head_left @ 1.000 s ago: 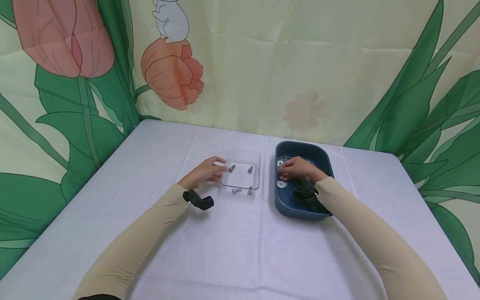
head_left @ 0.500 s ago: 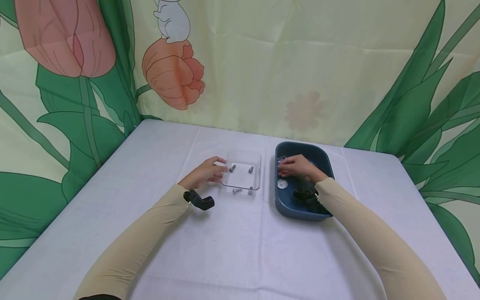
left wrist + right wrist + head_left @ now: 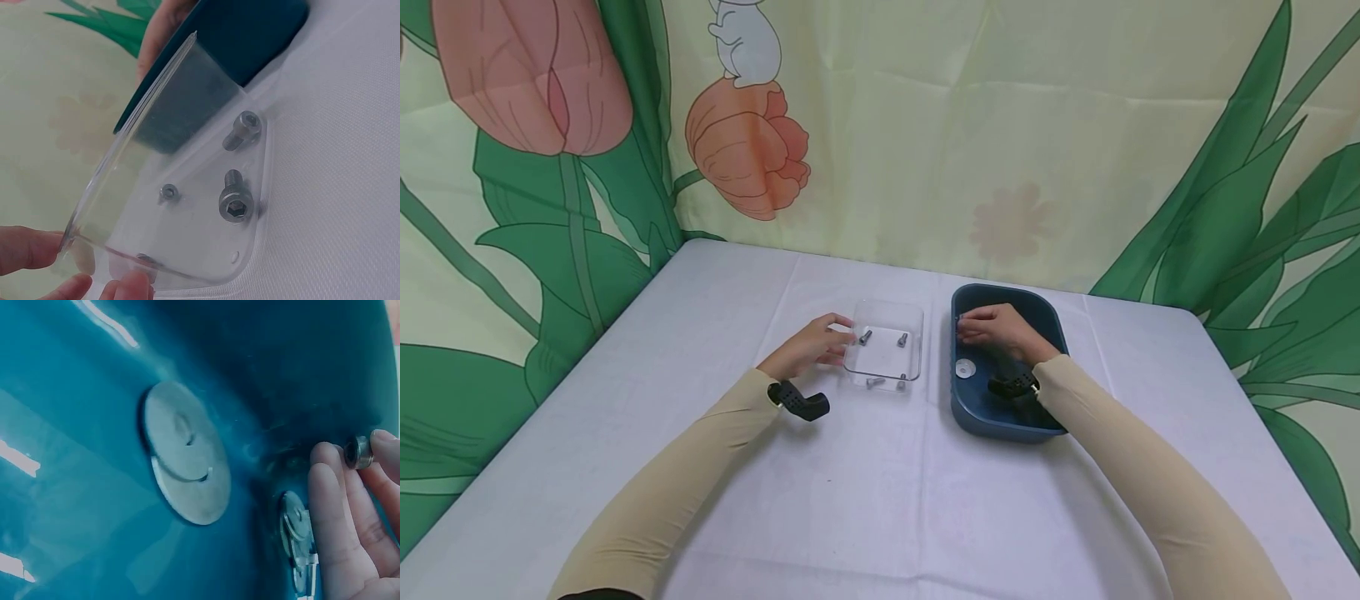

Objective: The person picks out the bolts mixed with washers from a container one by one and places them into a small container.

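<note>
My left hand is at the left side of a clear plastic box, its fingers touching the rim and near wall. Several socket-head bolts lie inside the box. Over in the blue bin, my right hand pinches a small metal socket-head bolt between thumb and fingertips; only its round head shows. Below those fingers, several smaller metal parts lie against the bin wall, partly hidden by the hand. Two overlapping flat washers rest on the bin floor.
Both containers stand on a white-clothed table, with the bin just right of the box. A printed curtain hangs behind the table's far edge. Black camera mounts are strapped to both wrists.
My right hand has shifted toward the far left of the bin and lifted slightly with the bolt in its fingertips. The left hand and the box have stayed put.
</note>
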Tool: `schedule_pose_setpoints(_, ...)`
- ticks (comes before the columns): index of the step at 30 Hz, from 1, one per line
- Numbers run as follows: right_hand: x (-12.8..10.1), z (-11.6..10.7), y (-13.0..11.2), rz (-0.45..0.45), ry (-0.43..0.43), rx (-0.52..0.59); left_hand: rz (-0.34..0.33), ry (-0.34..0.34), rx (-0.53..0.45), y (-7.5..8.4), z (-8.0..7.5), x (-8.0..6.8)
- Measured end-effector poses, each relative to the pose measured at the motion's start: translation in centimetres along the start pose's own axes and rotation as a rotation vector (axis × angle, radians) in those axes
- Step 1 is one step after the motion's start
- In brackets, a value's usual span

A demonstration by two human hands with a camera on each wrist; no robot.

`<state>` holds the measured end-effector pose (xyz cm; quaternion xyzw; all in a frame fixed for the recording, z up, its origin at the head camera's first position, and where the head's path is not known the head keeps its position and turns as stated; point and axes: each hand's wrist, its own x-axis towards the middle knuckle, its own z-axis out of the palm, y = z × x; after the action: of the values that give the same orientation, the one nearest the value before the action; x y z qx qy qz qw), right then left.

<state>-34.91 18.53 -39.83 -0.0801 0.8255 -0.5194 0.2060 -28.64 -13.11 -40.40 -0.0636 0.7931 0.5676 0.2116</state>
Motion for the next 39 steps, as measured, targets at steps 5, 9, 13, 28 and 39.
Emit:
schedule_pose_setpoints(5,-0.2,-0.2,-0.3,-0.034,-0.002,0.065,0.003,0.003,0.002,0.0,0.0,0.0)
schedule_pose_setpoints(9,-0.4,-0.4,-0.6,-0.061,-0.002,0.122,0.010,0.001,0.006,0.0,0.0,-0.1)
schedule_pose_setpoints(13,-0.5,-0.7,-0.8,-0.088,-0.009,0.162,0.008,0.003,0.009,0.0,0.1,-0.1)
schedule_pose_setpoints(28,-1.2,-0.9,-2.6,-0.153,-0.039,0.157,0.016,-0.006,0.016,-0.1,-0.1,0.2)
schedule_pose_setpoints(39,-2.1,-0.1,-4.4,-0.167,-0.040,0.098,0.013,-0.013,0.015,-0.1,-0.2,0.3)
